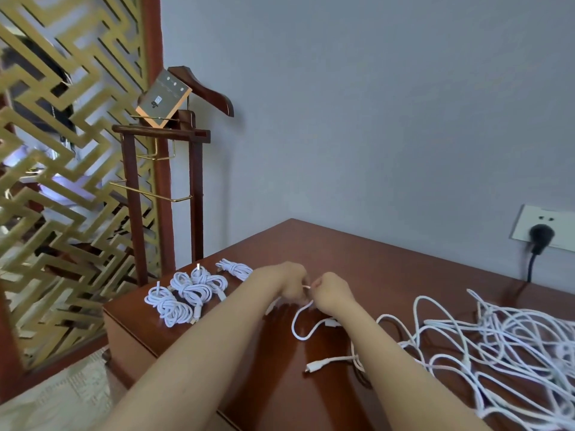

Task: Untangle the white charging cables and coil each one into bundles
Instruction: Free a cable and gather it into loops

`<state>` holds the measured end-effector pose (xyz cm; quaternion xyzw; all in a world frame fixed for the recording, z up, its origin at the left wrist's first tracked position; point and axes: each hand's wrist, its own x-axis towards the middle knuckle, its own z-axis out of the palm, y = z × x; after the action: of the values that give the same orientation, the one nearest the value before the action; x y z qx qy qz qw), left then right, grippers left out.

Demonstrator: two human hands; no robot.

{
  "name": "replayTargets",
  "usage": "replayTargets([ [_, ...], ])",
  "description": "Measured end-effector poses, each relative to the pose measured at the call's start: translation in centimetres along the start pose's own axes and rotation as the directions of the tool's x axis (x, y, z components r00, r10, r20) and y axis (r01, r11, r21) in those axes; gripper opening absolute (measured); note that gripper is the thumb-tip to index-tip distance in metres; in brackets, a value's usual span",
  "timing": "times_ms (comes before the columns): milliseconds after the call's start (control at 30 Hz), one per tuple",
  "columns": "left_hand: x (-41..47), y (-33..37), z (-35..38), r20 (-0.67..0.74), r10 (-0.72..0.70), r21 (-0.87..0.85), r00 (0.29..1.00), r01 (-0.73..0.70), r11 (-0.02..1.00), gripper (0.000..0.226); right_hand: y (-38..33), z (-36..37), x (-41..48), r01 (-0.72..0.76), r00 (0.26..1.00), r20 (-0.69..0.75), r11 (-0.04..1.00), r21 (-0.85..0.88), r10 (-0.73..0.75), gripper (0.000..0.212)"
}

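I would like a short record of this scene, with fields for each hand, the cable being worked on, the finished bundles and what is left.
left hand: grips one white cable
right hand: pinches the same cable, close to the other hand
cable in hands: loops down onto the table
coiled bundles: several, at the table's left end
tangled pile: loose, on the right
black plug: in the wall socket

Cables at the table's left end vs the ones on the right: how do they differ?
The coiled bundles are tight, separate coils; the tangled pile is one loose mass of crossing strands. The bundles sit compact at the left end of the table; the pile sprawls wide and runs past the frame's right edge. Both are white cable on the same wooden table.
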<state>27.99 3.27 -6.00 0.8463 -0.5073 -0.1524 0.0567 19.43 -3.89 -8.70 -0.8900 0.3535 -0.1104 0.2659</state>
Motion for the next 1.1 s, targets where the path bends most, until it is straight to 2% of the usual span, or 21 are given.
replayTargets([
  [33,-0.3,0.1,-0.2,-0.005,0.013,-0.098,1.0,-0.013,0.995,0.017,0.2,-0.5,0.1,0.032,0.999,-0.03,0.997,0.063,-0.03,0.03],
  [100,-0.8,0.4,-1.0,-0.042,0.005,-0.326,0.999,-0.019,0.945,0.029,0.4,-1.9,0.0,0.071,0.997,-0.045,0.963,0.258,-0.061,0.023],
  [167,-1.1,0.8,-2.1,-0.132,-0.019,-0.486,0.991,-0.048,0.872,0.034,0.3,-3.5,-0.8,0.082,0.991,0.051,0.861,0.501,-0.123,0.014],
  [233,-1.2,1.5,-3.2,-0.218,-0.047,-0.579,0.975,-0.091,0.81,0.031,0.4,-5.0,-2.0,0.076,0.956,0.184,0.798,0.598,-0.228,0.017],
  [300,-1.4,2.8,-4.1,-0.268,-0.062,-0.652,0.962,-0.134,0.746,0.031,0.7,-6.5,-3.0,0.083,0.931,0.26,0.844,0.529,-0.255,0.024],
  [400,-1.7,5.3,-5.1,-0.286,-0.061,-0.8,0.956,-0.204,0.565,0.029,1.7,-8.9,-4.2,0.153,0.928,0.261,0.911,0.384,-0.266,0.023],
  [467,-1.8,6.9,-5.6,-0.293,-0.069,-0.806,0.954,-0.207,0.555,0.024,2.5,-10.7,-5.0,0.207,0.935,0.219,0.93,0.303,-0.28,0.022],
  [533,-1.9,8.5,-5.9,-0.293,-0.07,-0.813,0.954,-0.21,0.542,0.024,3.7,-12.3,-5.8,0.253,0.952,0.1,0.927,0.276,-0.289,0.024],
  [667,-2.2,12.3,-5.8,-0.188,0.019,-0.906,0.982,-0.181,0.383,0.027,6.7,-14.7,-6.8,0.309,0.942,-0.232,0.897,0.315,-0.243,0.03],
  [767,-2.6,15.9,-5.0,-0.17,0.162,-0.901,0.972,-0.22,0.374,0.034,8.7,-16.3,-7.9,0.319,0.922,-0.313,0.907,0.275,-0.229,0.036],
  [867,-3.1,19.9,-3.7,-0.26,0.286,-0.838,0.922,-0.363,0.407,0.032,10.3,-17.7,-9.4,0.301,0.922,-0.322,0.922,0.242,-0.216,0.037],
  [967,-2.8,23.6,-2.4,-0.354,0.254,-0.746,0.9,-0.435,0.504,0.034,12.4,-19.1,-11.3,0.271,0.92,-0.358,0.918,0.288,-0.16,0.034],
  [1033,-2.5,25.5,-1.4,-0.362,0.216,-0.756,0.907,-0.422,0.5,0.035,13.9,-19.7,-12.5,0.254,0.928,-0.343,0.92,0.299,-0.145,0.03],
  [1100,-2.0,26.7,-0.5,-0.352,0.185,-0.805,0.917,-0.398,0.44,0.034,15.3,-20.0,-13.4,0.238,0.943,-0.303,0.914,0.328,-0.136,0.022],
])
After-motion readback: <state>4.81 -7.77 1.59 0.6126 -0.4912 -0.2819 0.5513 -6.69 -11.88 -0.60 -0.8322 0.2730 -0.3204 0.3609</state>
